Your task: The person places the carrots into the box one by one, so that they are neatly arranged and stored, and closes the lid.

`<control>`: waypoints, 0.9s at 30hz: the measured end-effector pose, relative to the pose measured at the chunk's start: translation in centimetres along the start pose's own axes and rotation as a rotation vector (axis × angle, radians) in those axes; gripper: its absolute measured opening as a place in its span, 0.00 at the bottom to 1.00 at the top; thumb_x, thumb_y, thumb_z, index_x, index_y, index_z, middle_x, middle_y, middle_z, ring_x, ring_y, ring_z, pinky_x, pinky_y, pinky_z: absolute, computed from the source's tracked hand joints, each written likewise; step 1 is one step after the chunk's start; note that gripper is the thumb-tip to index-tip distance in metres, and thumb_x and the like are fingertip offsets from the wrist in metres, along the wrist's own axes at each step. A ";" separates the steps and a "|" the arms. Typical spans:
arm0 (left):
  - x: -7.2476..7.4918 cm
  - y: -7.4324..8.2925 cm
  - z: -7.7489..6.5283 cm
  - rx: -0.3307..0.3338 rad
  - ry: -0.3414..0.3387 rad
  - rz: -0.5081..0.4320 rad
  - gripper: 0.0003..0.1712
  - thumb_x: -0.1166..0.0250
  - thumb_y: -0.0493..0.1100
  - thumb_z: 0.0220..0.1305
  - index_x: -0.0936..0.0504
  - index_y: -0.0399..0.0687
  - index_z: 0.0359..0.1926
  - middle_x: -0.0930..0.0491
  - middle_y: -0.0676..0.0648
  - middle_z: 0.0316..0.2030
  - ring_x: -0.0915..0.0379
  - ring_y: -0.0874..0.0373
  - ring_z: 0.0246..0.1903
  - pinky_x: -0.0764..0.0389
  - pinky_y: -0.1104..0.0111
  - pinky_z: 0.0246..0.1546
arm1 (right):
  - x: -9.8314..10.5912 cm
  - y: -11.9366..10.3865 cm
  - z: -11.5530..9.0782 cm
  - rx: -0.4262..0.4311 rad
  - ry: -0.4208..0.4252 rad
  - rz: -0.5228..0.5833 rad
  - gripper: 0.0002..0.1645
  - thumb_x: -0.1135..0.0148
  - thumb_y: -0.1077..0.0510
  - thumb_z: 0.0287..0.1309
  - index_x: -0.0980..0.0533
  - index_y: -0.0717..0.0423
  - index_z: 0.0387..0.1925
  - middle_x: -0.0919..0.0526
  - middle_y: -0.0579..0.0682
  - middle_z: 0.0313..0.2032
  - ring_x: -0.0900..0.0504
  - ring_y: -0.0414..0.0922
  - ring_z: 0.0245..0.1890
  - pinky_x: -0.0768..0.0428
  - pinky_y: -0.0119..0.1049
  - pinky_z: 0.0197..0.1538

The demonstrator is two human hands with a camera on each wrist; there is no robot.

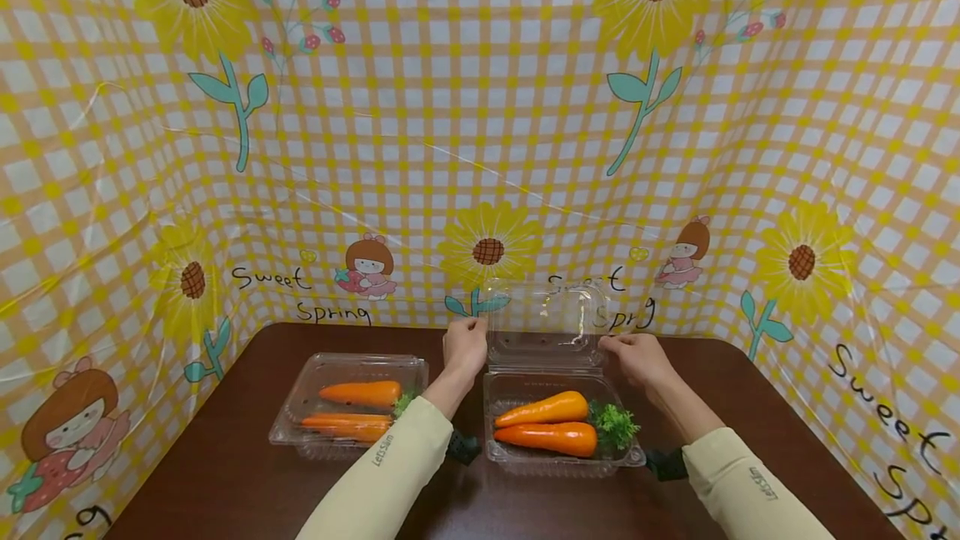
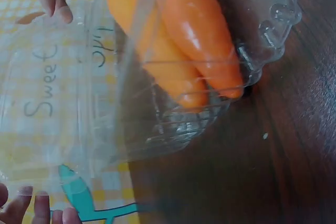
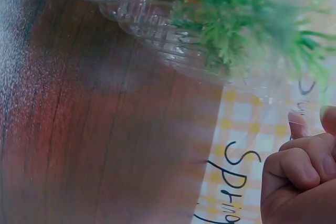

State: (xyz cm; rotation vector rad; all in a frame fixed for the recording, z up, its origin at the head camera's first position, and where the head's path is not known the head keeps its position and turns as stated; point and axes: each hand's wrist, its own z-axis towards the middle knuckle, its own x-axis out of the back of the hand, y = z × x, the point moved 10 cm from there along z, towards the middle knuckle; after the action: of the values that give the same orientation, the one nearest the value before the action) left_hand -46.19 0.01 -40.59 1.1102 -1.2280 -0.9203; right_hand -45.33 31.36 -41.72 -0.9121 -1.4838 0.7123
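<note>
A clear plastic clamshell box (image 1: 562, 467) stands on the table with its hinged lid (image 1: 543, 315) raised at the back. Two orange carrots (image 1: 546, 437) lie side by side in its base, their green leafy tops (image 1: 617, 425) at the right end. My left hand (image 1: 465, 347) pinches the lid's left edge; its fingertips (image 2: 42, 205) show at that edge in the left wrist view. On the opposite side, my right hand (image 1: 637, 357) holds the lid's right edge between thumb and curled fingers, also seen in the right wrist view (image 3: 304, 161).
A second clear clamshell box (image 1: 288, 419), closed, with carrots (image 1: 362, 393) inside, sits to the left, partly behind the left sleeve (image 1: 382, 473). The dark brown table (image 1: 210, 473) meets a checked, flower-printed cloth (image 1: 420, 173) at the back and sides.
</note>
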 end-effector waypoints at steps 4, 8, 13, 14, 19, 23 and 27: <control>0.5 1.2 -0.3 -0.030 0.005 0.033 0.18 0.45 0.49 0.77 0.12 0.44 0.47 0.39 0.55 0.12 0.50 0.60 0.11 0.36 0.66 0.24 | 0.4 -0.6 -0.4 0.009 0.002 -0.009 0.29 0.45 0.42 0.72 0.19 0.65 0.52 0.41 0.40 0.10 0.44 0.38 0.10 0.36 0.35 0.17; 0.9 2.1 -0.8 -0.060 -0.012 0.053 0.18 0.44 0.49 0.76 0.12 0.45 0.47 0.40 0.54 0.10 0.51 0.60 0.10 0.38 0.66 0.20 | 0.8 -1.5 -1.0 0.044 0.005 -0.040 0.32 0.46 0.41 0.73 0.22 0.64 0.59 0.41 0.39 0.09 0.44 0.38 0.10 0.35 0.34 0.17; 1.4 2.6 -1.5 -0.069 -0.026 0.077 0.18 0.43 0.49 0.75 0.14 0.49 0.56 0.27 0.50 0.15 0.50 0.60 0.11 0.37 0.66 0.20 | 1.1 -2.4 -1.8 0.067 -0.013 -0.062 0.37 0.46 0.40 0.73 0.28 0.66 0.66 0.41 0.39 0.10 0.44 0.37 0.10 0.36 0.34 0.18; 1.5 2.8 -1.6 -0.076 -0.026 0.085 0.18 0.43 0.49 0.75 0.14 0.48 0.56 0.23 0.49 0.19 0.48 0.59 0.12 0.37 0.66 0.21 | 1.1 -2.5 -1.9 0.071 -0.016 -0.064 0.37 0.47 0.40 0.73 0.28 0.66 0.66 0.41 0.39 0.10 0.44 0.37 0.10 0.36 0.34 0.18; 2.0 3.2 -2.2 -0.118 -0.031 0.129 0.17 0.41 0.50 0.74 0.13 0.49 0.53 0.14 0.47 0.40 0.43 0.58 0.17 0.37 0.65 0.23 | 1.5 -2.7 -2.6 0.067 -0.021 -0.040 0.34 0.47 0.42 0.74 0.28 0.64 0.66 0.39 0.39 0.10 0.43 0.38 0.10 0.35 0.36 0.18; 2.3 3.5 -2.7 -0.131 -0.054 0.133 0.18 0.40 0.52 0.74 0.12 0.49 0.53 0.13 0.43 0.40 0.45 0.58 0.15 0.38 0.65 0.21 | 1.7 -2.9 -3.1 0.079 -0.011 -0.071 0.34 0.46 0.41 0.73 0.26 0.64 0.65 0.27 0.47 0.16 0.39 0.40 0.13 0.30 0.38 0.24; 2.7 3.8 -3.2 -0.158 -0.063 0.150 0.17 0.39 0.52 0.73 0.12 0.50 0.51 0.14 0.47 0.47 0.25 0.56 0.28 0.25 0.61 0.31 | 1.8 -3.2 -3.6 0.094 -0.014 -0.081 0.34 0.47 0.41 0.74 0.26 0.63 0.65 0.27 0.46 0.16 0.39 0.40 0.13 0.30 0.38 0.24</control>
State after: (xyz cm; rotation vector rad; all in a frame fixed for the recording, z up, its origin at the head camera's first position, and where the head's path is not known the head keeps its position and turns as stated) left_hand -42.84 -1.26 -36.28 0.8580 -1.2495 -0.9266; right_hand -42.22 31.05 -37.64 -0.7726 -1.4792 0.7238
